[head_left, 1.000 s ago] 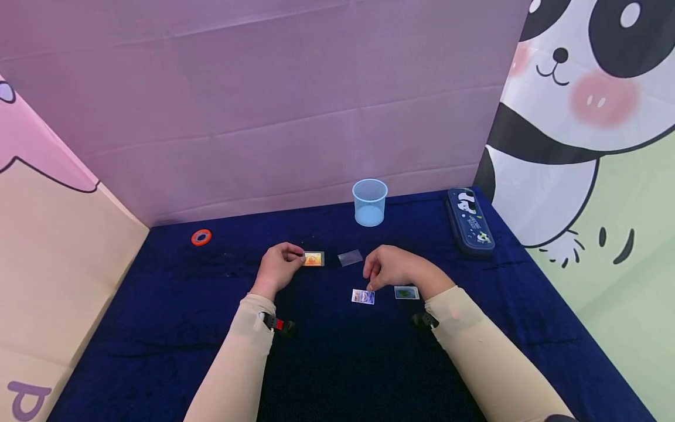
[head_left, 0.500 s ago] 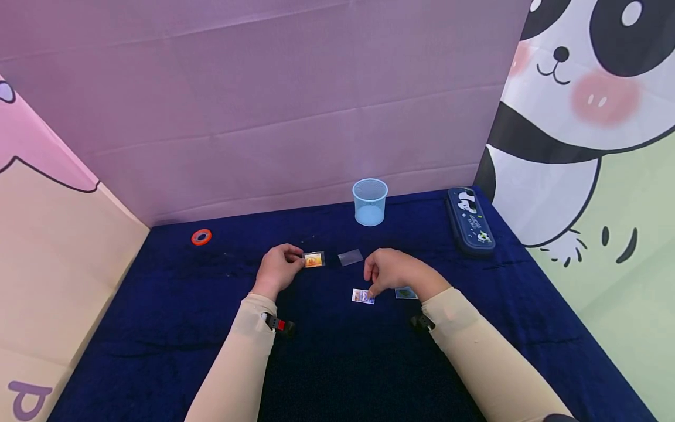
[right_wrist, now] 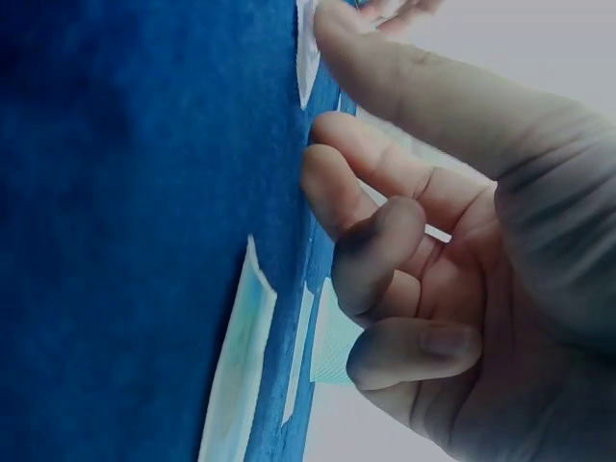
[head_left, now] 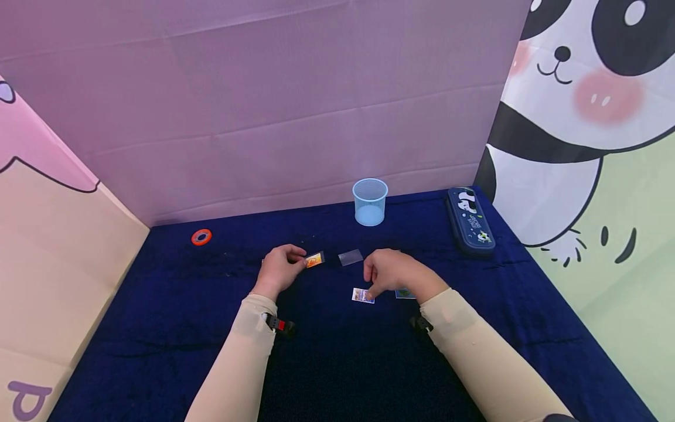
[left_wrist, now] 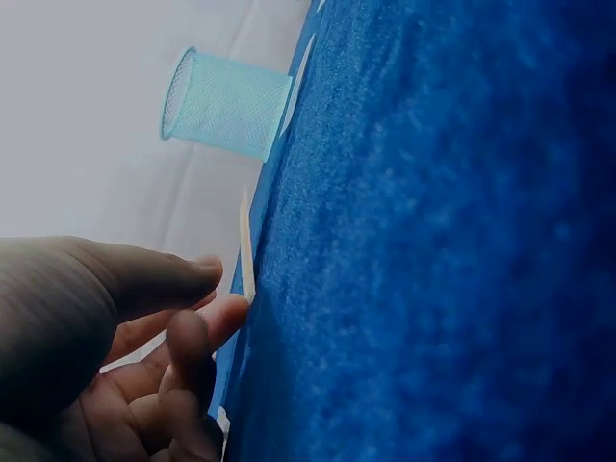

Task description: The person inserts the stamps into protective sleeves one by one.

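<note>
In the head view my left hand [head_left: 279, 272] has its thumb and fingers at the left end of a small orange-and-yellow picture card [head_left: 315, 259]. In the left wrist view the card [left_wrist: 247, 250] appears edge-on, slightly tilted, with a fingertip against its near end. My right hand [head_left: 392, 274] rests its thumb on a small purple-and-white card [head_left: 358, 295] lying on the cloth. Its other fingers are loosely bent and apart from that card. Partly behind the right hand lies a blue-green card [head_left: 405, 293]. Between the hands lies a clear film-like rectangle [head_left: 350, 257].
A light blue mesh cup [head_left: 370, 202] stands near the back edge of the dark blue cloth [head_left: 337, 363]. A navy panda pencil case [head_left: 471, 223] lies at the back right. An orange-red ring, perhaps a tape roll [head_left: 201, 237], lies at the back left.
The orange card has turned slightly, its right end swinging away from me, at my left hand. My right thumb has come down onto the purple card, and the hand covers more of the blue-green card.
</note>
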Motion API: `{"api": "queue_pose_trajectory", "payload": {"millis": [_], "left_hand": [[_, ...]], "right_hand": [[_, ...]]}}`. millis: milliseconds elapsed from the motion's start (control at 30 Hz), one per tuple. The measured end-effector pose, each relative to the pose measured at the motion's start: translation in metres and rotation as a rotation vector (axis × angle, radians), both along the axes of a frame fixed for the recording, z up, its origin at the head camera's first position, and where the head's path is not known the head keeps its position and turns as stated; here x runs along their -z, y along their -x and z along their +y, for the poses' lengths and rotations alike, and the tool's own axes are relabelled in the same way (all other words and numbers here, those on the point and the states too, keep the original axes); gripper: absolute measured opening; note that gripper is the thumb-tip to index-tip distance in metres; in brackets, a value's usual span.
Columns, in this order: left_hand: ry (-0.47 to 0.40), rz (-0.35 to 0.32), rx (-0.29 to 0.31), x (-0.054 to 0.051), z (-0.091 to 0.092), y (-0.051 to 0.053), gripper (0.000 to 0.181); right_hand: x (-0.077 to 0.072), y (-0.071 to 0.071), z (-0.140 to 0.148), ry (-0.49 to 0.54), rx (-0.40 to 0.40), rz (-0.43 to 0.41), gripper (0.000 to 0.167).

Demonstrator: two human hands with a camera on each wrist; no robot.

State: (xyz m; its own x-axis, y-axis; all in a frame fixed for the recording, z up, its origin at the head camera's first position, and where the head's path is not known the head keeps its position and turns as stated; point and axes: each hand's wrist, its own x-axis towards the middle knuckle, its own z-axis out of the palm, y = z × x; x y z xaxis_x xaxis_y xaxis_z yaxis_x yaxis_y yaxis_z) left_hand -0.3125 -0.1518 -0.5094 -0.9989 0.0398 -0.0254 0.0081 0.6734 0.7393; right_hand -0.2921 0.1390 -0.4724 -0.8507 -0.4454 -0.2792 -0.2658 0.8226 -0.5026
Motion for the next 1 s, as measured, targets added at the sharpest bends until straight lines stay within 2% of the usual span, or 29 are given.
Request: {"api": "queue_pose_trajectory", "payload": {"millis": [200, 700, 1000], "left_hand": [[-0.001, 0.017, 0.019, -0.0020, 0.0014, -0.0005, 0.021], [0.004, 0.027, 0.025, -0.0068, 0.0020, -0.0034, 0.020], [0.002, 0.037, 0.032, -0.0085, 0.0020, -0.0046, 0.021]], "right_hand": [[0.0011, -0.0021, -0.0035, -0.051, -0.003, 0.025, 0.026], [-0.0002, -0.0020, -0.0031, -0.028, 0.005, 0.006, 0.020], [-0.0053, -0.0004, 0.0000, 0.002, -0.021, -0.017, 0.018]]}}
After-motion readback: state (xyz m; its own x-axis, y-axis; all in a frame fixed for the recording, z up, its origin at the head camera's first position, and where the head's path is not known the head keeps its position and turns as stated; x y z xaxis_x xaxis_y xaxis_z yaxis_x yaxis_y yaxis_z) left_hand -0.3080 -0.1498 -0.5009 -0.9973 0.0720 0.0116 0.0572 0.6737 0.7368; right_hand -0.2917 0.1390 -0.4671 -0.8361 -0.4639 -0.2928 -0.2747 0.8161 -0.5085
